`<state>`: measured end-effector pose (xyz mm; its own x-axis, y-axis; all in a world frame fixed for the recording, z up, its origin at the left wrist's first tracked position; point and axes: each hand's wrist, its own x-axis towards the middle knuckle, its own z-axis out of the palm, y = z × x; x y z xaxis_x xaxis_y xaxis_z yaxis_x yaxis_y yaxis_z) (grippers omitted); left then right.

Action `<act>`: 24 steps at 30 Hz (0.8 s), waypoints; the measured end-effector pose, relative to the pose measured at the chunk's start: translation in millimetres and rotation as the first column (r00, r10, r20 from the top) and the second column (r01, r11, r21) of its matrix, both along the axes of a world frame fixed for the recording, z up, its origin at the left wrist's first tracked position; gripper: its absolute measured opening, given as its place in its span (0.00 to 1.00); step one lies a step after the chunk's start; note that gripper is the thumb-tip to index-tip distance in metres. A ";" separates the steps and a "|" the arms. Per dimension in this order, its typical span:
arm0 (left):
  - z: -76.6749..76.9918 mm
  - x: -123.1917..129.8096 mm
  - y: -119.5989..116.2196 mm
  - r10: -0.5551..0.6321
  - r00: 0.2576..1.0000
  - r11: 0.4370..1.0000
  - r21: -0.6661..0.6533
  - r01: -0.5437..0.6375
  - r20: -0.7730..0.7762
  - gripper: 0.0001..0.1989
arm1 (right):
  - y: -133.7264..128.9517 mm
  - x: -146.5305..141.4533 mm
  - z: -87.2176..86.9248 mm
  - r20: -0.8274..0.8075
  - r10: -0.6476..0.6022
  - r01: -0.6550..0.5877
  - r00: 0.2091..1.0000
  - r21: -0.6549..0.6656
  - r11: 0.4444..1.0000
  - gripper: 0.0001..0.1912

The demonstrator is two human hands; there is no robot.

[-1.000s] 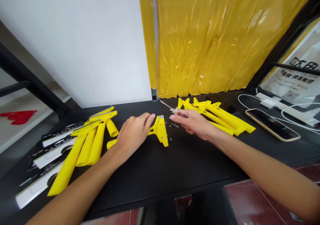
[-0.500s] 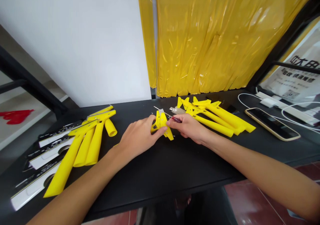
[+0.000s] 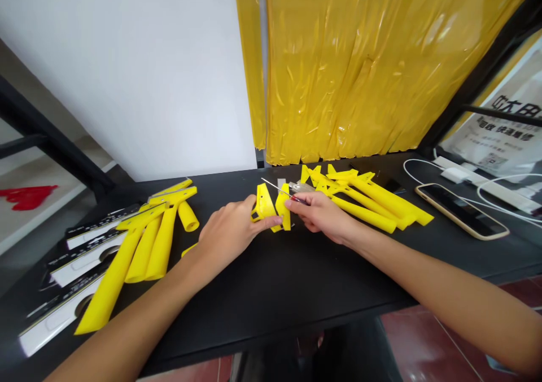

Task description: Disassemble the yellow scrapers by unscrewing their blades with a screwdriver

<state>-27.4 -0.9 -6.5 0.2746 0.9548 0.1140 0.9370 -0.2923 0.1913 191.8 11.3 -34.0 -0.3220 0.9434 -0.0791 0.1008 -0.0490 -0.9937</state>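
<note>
My left hand [image 3: 231, 224] is closed round a yellow scraper [image 3: 265, 201], its thumb along the lower edge of the scraper's head. The end of the handle peeks out behind my left wrist. Between finger and thumb, my right hand [image 3: 319, 212] grips a screwdriver [image 3: 272, 186] with a thin metal shaft and dark red handle; the shaft points up and left. The same fingers are at a yellow cover plate [image 3: 283, 208], which stands apart from the scraper's head by a narrow dark gap. A small grey blade [image 3: 281, 182] shows above the plate.
Several yellow scrapers [image 3: 158, 235] lie at left on white-and-black boxes [image 3: 63, 308]. More yellow scraper parts [image 3: 372, 198] are piled at right, beside clear-wrapped blades [image 3: 301, 187]. A phone [image 3: 461, 209], white cables and a power strip [image 3: 486, 184] occupy the black table's [image 3: 288, 291] right end.
The yellow cover plate has come away from the scraper's head, opening a gap. My left hand has shifted slightly left with the scraper; my right hand is nearly where it was.
</note>
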 end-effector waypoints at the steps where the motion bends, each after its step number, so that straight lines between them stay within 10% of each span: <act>1: 1.1 -2.9 2.4 0.021 0.999 1.000 0.008 -0.022 0.030 0.35 | 0.8 0.7 -0.1 -0.007 -0.004 0.004 1.000 -0.007 1.000 0.24; 10: 10.3 -0.7 -1.8 -0.164 0.762 0.962 -0.071 0.265 0.626 0.21 | -4.7 -6.1 1.0 -0.117 0.014 -0.019 0.993 -0.040 0.999 0.22; 20: 15.8 5.6 -6.4 0.232 0.553 0.915 -0.372 0.156 0.801 0.11 | -4.6 -5.6 3.9 -0.136 0.027 -0.021 0.990 0.041 0.999 0.23; 24: 13.0 -0.4 1.4 0.275 0.507 0.931 -0.358 0.071 0.817 0.11 | 20.6 23.5 13.1 0.157 -0.071 0.034 0.985 0.223 0.974 0.21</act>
